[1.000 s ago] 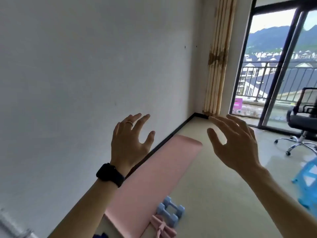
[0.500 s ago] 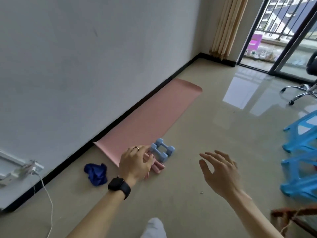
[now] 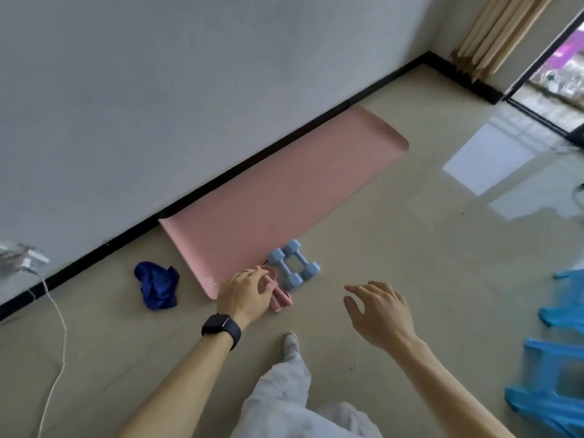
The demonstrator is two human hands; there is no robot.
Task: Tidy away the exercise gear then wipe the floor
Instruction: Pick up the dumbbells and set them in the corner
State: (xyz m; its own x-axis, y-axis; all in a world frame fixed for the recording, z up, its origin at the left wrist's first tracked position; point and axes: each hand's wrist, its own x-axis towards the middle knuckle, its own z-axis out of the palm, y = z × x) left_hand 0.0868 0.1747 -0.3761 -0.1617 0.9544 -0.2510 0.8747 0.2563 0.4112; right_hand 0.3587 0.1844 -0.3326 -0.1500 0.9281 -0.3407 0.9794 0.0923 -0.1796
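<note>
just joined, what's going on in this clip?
A person is bent over the floor, starting to tidy up. The left hand is on the pink band at the corner of the pink mat; it isn't clear whether it grips the band yet. The right hand hovers open, holding nothing. Two blue dumbbells sit beside the mat, which lies unrolled along the wall. A blue cloth lies on the floor nearby.

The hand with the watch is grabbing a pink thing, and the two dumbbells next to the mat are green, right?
Not quite. The dumbbells are light blue, not green, as the head view shows. The rest is right: the two of them sit next to the pink mat, and the left hand, the one with the watch, grips the pink thing.
</note>
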